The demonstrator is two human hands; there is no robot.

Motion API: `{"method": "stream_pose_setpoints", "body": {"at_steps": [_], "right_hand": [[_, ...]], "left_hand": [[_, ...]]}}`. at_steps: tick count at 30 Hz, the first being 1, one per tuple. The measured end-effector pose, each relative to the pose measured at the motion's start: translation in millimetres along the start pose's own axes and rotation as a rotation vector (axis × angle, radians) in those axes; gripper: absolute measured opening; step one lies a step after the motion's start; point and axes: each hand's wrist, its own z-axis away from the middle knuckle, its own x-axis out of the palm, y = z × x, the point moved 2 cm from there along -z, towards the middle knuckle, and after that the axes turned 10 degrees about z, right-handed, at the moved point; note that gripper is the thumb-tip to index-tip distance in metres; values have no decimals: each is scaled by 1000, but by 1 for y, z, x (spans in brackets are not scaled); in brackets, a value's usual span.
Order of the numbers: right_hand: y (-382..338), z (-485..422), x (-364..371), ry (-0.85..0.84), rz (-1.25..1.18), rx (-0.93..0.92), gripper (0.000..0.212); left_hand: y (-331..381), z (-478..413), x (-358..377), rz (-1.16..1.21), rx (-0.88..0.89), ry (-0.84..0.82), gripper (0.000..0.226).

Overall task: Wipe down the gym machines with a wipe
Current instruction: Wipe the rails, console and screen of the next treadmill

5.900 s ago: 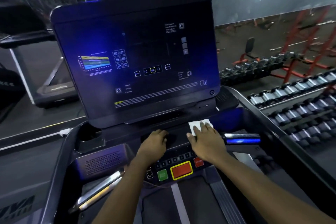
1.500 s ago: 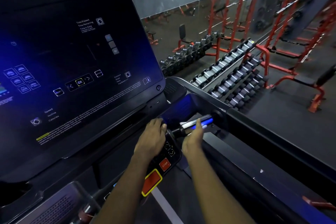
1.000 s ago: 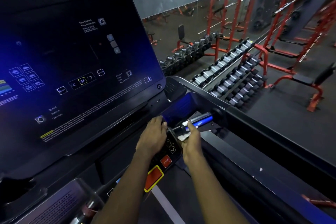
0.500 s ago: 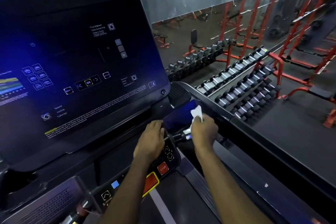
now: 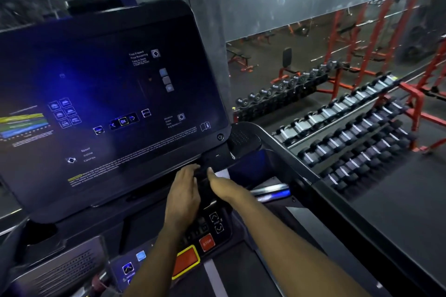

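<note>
Two hands set on treadmill console (image 5: 135, 229) below screen (image 5: 108, 108), left hand (image 5: 184, 194) flat and spread, right hand (image 5: 223, 188) pinched on white wipe (image 5: 222, 173), dumbbell rack (image 5: 350, 137) at right.

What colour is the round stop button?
Red, with pale lettering; the stop button shows in the head view.

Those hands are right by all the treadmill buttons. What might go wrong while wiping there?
The left hand rests just above the keypad and red stop button, so a slip could press a control while the screen is lit. The wipe barely shows past the right hand, so spots may be missed.
</note>
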Motion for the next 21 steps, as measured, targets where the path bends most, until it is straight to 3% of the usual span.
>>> {"method": "stream_pose_setpoints", "body": {"at_steps": [2,4,6,9,14,21], "right_hand": [[-8,-11,4,-9,-18,129,123],[-12,-23,9,-22,-74,211,103],[-13,-30,5,24,-234,228,100],[-2,-58,-9,258,-453,182,96],[3,-68,-58,609,-577,408,75],[-25,-70,-15,542,-747,419,84]], "left_hand": [[4,-8,-3,-42,49,-5,36],[9,-22,-7,-78,114,-26,37],[15,-41,-12,-98,195,-48,37],[28,-79,-16,-146,343,-100,37],[36,-128,-9,-271,533,-231,45],[27,-163,15,-387,726,-390,59]]}}
